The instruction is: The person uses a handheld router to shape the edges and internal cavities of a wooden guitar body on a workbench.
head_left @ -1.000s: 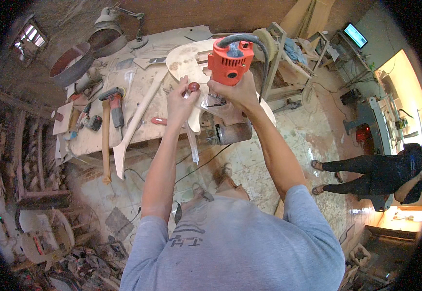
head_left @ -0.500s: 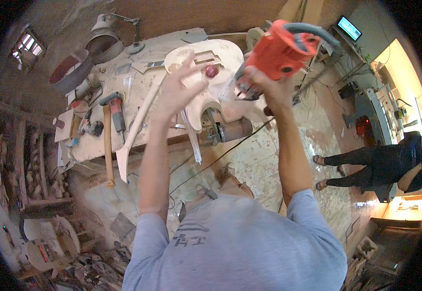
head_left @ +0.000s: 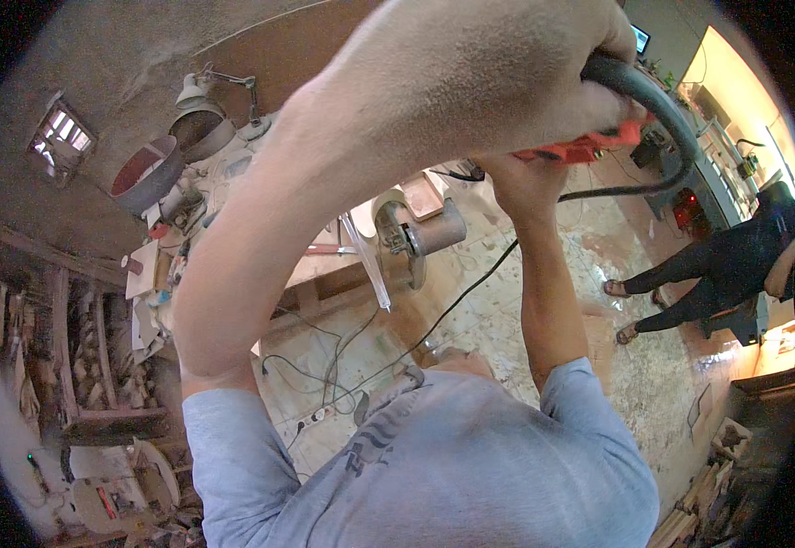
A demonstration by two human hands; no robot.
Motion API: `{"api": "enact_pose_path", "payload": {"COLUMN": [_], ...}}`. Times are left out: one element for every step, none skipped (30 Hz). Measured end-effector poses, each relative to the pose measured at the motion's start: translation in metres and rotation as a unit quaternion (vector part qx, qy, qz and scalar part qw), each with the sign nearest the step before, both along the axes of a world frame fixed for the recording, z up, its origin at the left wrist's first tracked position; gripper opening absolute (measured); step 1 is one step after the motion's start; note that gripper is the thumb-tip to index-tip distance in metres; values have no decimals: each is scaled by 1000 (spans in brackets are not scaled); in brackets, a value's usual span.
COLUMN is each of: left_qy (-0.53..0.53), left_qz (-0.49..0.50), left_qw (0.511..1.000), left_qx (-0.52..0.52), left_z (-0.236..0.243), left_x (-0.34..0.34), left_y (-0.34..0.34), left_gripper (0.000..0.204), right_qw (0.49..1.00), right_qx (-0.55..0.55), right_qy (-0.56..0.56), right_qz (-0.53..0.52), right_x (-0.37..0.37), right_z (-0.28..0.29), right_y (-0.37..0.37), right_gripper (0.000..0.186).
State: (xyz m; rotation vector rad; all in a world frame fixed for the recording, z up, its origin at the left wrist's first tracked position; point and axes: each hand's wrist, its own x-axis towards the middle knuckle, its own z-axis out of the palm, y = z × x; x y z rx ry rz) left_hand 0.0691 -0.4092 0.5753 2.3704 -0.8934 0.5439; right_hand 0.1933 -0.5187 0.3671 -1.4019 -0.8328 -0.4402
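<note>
A red router (head_left: 589, 146), mostly covered by my left forearm and hand, is held up at the upper right. My right hand (head_left: 516, 183) grips its lower part from below. Reaching across the top of the view, my left hand (head_left: 543, 73) closes around the router's upper end, with the thick grey cable (head_left: 676, 119) coming out between thumb and fingers. How much of the grip is on the cable cannot be seen. My left arm covers most of the workbench (head_left: 310, 269) and what lies on it.
A cylindrical machine (head_left: 438, 228) stands beside the bench edge, near a clear narrow strip (head_left: 370, 265). Cables (head_left: 338, 347) trail over the floor. A desk lamp (head_left: 194, 91) stands at the back left. Another person (head_left: 735, 265) in dark clothes is at the right.
My left hand has moved up and right from over the pale guitar body to the router's top. The pale body and the small dark-red ball near that hand are now out of sight.
</note>
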Motion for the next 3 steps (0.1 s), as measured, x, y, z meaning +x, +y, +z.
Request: {"api": "enact_pose_path", "payload": {"left_qy": [33, 58, 58], "left_qz": [44, 76, 85], "left_qw": [998, 993, 991], "left_qx": [31, 74, 79], "left_z": [13, 23, 26], "left_x": [-6, -6, -9], "left_y": [-12, -20, -26], "left_gripper": [20, 19, 19], "right_qw": [1000, 998, 998], "right_qx": [12, 22, 28], "right_qy": [-26, -50, -50], "right_qz": [-4, -11, -2], "right_x": [5, 9, 8], "right_z": [0, -1, 1], "right_y": [-2, -4, -5], "right_gripper": [69, 69, 69]}}
